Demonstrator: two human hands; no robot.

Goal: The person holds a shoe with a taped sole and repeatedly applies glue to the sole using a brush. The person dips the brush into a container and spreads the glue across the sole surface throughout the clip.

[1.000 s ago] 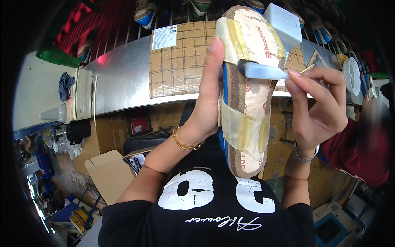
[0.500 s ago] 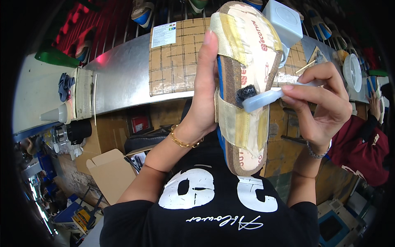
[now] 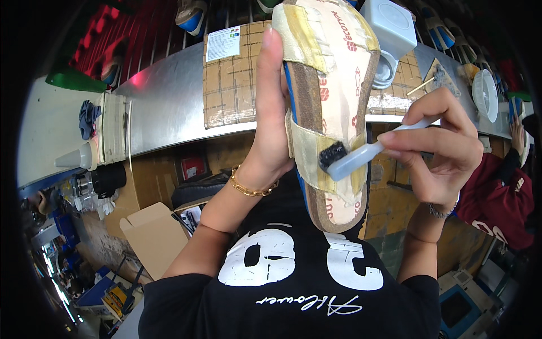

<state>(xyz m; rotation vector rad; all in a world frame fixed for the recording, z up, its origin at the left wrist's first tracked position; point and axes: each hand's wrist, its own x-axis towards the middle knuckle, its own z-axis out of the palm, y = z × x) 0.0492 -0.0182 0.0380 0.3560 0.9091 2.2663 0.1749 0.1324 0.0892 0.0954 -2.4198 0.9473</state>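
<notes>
My left hand (image 3: 271, 121) grips the side of an unfinished shoe sole (image 3: 339, 101), held upright on a last with its underside toward me. Yellowed strap ends are folded over a pale insole board, and a brown rim with a blue edge runs around it. In my right hand (image 3: 440, 147), a whitish brush (image 3: 358, 160) is pinched between thumb and fingers. Its dark bristle head (image 3: 333, 154) rests on or just over the lower folded strap (image 3: 316, 147). The palm side of my left hand is hidden behind the sole.
Behind the sole, a metal bench carries a cardboard sheet (image 3: 234, 85), a white container (image 3: 389, 28) and a white bowl (image 3: 484, 97). Shoes (image 3: 191, 17) stand on a rack at the far side. A co-worker's maroon sleeve (image 3: 497, 192) is at the right. An open carton (image 3: 152, 240) stands lower left.
The brush has moved down from the bare middle of the sole onto the lower strap. My left hand has shifted the sole slightly left and up.
</notes>
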